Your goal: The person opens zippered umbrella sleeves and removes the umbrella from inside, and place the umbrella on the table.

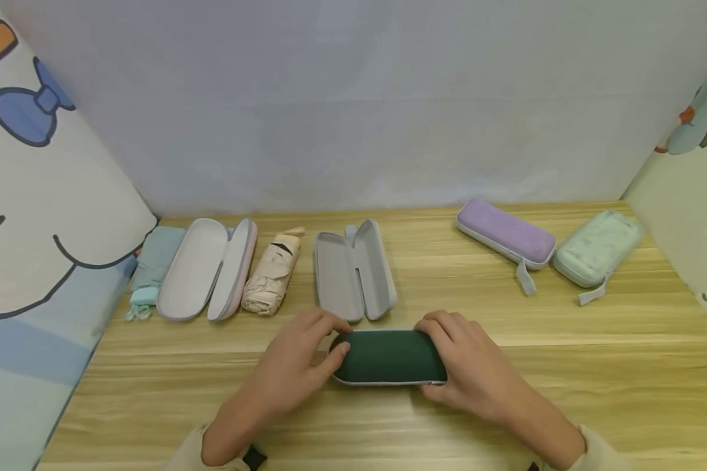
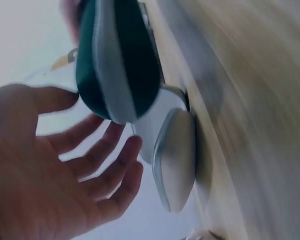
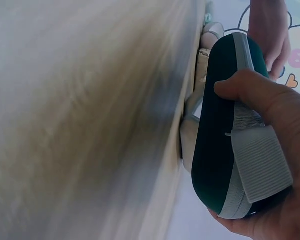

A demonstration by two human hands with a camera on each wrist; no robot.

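Observation:
A dark green oblong zip case (image 1: 389, 356) with a pale grey zip band lies level between both hands. My right hand (image 1: 468, 363) grips its right end, thumb along the near side and fingers over the far edge. A wide grey pull tab (image 3: 262, 164) hangs beside that thumb in the right wrist view. At the case's left end is my left hand (image 1: 297, 356), thumb and index fingertip right at the edge. Its fingers (image 2: 102, 155) are spread and loosely bent in the left wrist view. Just beyond the green case stands an opened grey case (image 1: 338, 275).
To the left, a beige rolled umbrella (image 1: 273, 273) lies beside an opened pink-and-white case (image 1: 191, 271) and a grey-teal cloth bundle (image 1: 156, 261). A purple zip case (image 1: 507, 229) and a mint one (image 1: 598, 248) lie at the back right. A pale wall (image 1: 377, 118) rises behind the wooden table (image 1: 565, 347).

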